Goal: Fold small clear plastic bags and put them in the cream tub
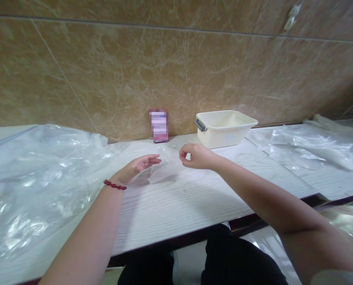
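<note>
Head view: a small clear bag [164, 171] lies on the white table [179, 206] between the hands. The left hand [137, 166], a red bracelet [114, 185] at its wrist, rests flat on the bag's left part, fingers [152, 160] straight and slightly apart. The right hand [196, 156] has thumb and forefinger pinched together on the bag's right edge. Behind stand a cream tub [224, 127] and a pink box [158, 126]; plastic sheets [40, 178] lie at both sides.

Glossy clear plastic sheeting [40, 178] on matt wood-grain table [176, 206].
</note>
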A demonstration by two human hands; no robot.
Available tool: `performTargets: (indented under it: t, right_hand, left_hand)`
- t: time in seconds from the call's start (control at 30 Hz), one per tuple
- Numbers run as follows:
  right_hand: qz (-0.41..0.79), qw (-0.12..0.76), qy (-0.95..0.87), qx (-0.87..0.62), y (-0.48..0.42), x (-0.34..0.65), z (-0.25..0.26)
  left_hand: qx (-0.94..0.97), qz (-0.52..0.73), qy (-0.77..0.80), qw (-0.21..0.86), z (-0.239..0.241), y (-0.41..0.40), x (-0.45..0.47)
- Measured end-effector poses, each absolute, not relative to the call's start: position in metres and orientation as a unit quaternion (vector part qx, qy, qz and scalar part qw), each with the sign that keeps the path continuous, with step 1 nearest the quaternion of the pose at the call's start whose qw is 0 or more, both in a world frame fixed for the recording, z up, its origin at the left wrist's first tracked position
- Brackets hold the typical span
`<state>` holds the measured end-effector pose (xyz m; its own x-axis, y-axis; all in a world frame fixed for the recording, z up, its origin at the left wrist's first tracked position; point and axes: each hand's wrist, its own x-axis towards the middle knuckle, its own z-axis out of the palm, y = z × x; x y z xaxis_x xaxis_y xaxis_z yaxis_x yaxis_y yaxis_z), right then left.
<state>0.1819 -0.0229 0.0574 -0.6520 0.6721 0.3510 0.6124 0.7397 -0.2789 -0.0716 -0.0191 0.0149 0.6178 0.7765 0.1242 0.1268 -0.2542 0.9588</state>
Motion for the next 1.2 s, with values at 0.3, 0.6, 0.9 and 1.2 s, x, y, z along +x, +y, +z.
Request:
performTargets:
  t: [0.3,0.6,0.9,1.2]
  right_hand:
    - [0.311,0.272,-0.8,-0.435,0.046,0.171,0.049]
    - [0.467,0.163,-0.742,-0.452,0.046,0.185,0.01]
    - [0.505,0.191,-0.642,-0.544,0.043,0.164,-0.005]
    - [0.471,0.217,-0.598,-0.611,0.042,0.16,-0.007]
  left_hand:
    - [0.698,0.335,0.476,0.416,-0.003,-0.009,-0.053]
    - [0.563,0.458,0.493,0.479,-0.018,0.004,-0.049]
    - [0.512,0.491,0.627,0.322,-0.019,0.007,-0.056]
    - [0.464,0.507,0.624,0.371,-0.023,0.009,-0.057]
